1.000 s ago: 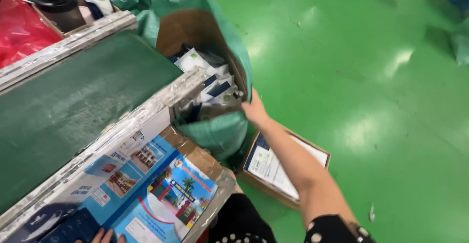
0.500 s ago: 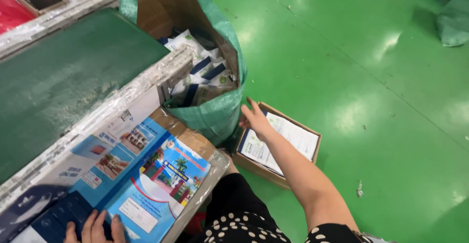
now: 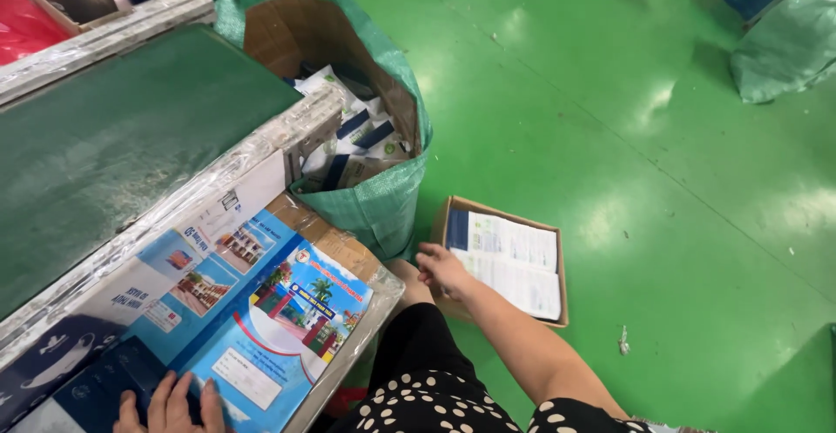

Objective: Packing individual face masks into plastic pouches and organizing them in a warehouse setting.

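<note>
My right hand [image 3: 442, 270] hangs low with loose, spread fingers and holds nothing, right at the near edge of a shallow cardboard box [image 3: 559, 243] of printed sheets on the floor. My left hand [image 3: 170, 402] lies flat, fingers apart, on dark blue booklets at the bottom left, beside a blue illustrated cover [image 3: 287, 324] on the bench. A green woven sack [image 3: 383, 211], lined with cardboard and full of small blue-and-white packets, stands next to the bench.
A green conveyor belt [image 3: 113, 154] with a taped metal frame fills the left. Red plastic and a dark container sit top left. Another green sack [image 3: 784, 45] lies far right on the glossy green floor.
My right hand has left the sack's rim and dropped down to the near edge of the floor box. My left hand has settled on the booklets. The view has tilted down.
</note>
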